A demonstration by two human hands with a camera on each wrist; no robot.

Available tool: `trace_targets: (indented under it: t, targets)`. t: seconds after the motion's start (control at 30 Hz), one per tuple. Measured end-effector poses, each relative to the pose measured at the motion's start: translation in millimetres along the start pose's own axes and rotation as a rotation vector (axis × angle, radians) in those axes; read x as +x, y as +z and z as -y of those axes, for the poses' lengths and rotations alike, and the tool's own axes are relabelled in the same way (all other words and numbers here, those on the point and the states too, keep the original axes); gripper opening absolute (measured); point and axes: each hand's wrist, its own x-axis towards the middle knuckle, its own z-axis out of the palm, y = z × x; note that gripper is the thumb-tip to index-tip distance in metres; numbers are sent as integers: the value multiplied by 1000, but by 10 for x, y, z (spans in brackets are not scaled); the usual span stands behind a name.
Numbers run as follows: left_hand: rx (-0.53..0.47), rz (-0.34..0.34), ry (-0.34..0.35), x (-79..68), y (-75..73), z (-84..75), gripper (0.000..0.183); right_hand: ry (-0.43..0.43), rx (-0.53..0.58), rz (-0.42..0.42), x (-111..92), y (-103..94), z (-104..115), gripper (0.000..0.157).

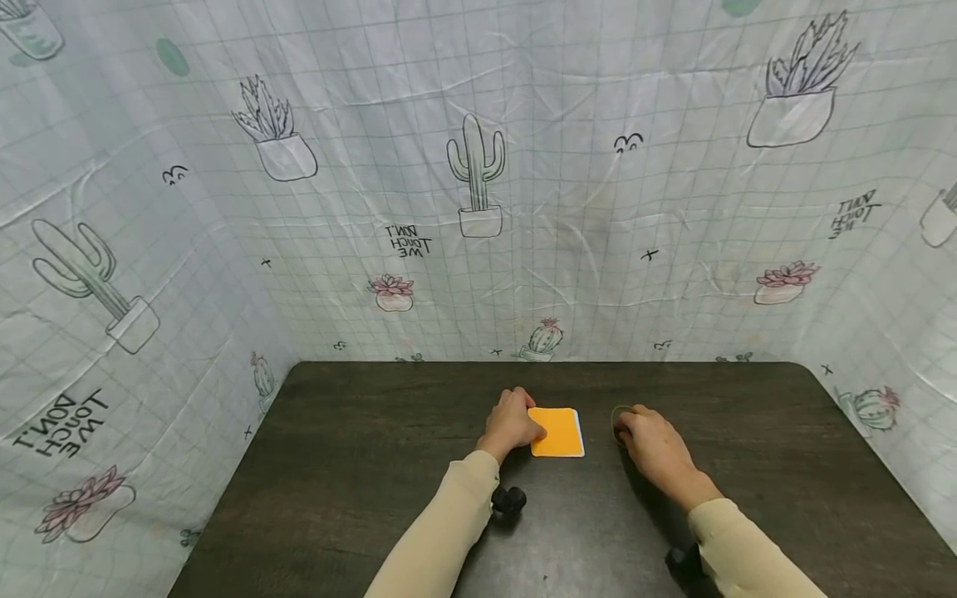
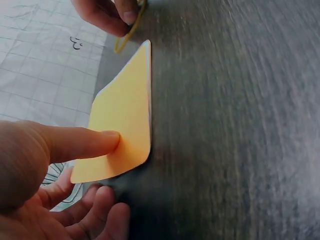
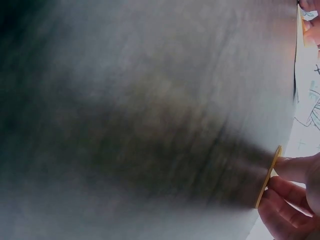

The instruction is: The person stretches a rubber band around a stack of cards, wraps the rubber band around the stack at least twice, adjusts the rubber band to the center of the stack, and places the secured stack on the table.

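An orange square card [image 1: 559,430] with rounded corners and a pale edge lies near the middle of the dark table. My left hand [image 1: 511,423] grips its left side; in the left wrist view the thumb [image 2: 102,142] presses on top and the other fingers are lower, partly hidden by the card. To the right of the card, my right hand [image 1: 658,446] holds a thin yellow rubber band [image 1: 614,422]. In the right wrist view the rubber band [image 3: 266,182] stands along the thumb and fingertips. A gap separates the band from the card.
The dark wood-grain table [image 1: 359,465] ends at a back edge against a pale grid-patterned curtain [image 1: 568,208] printed with cacti, which also hangs along both sides. Black wrist devices sit under the left sleeve [image 1: 452,515] and right sleeve [image 1: 736,540].
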Motion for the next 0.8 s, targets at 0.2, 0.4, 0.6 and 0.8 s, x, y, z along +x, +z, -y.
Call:
trace_targets:
  t: [0.2, 0.4, 0.6, 0.8]
  targets:
    - [-64, -19, 11, -46, -39, -1, 42, -14, -1, -13, 8, -13, -10, 17]
    - [-166, -43, 12, -65, -14, 2, 44, -7, 3, -26, 1, -9, -6, 17]
    - [-165, -12, 3, -43, 10, -48, 48, 3, 5, -20, -8, 7, -2, 18]
    - [20, 116, 75, -33, -11, -87, 52, 3, 5, -28, -12, 6, -3, 18]
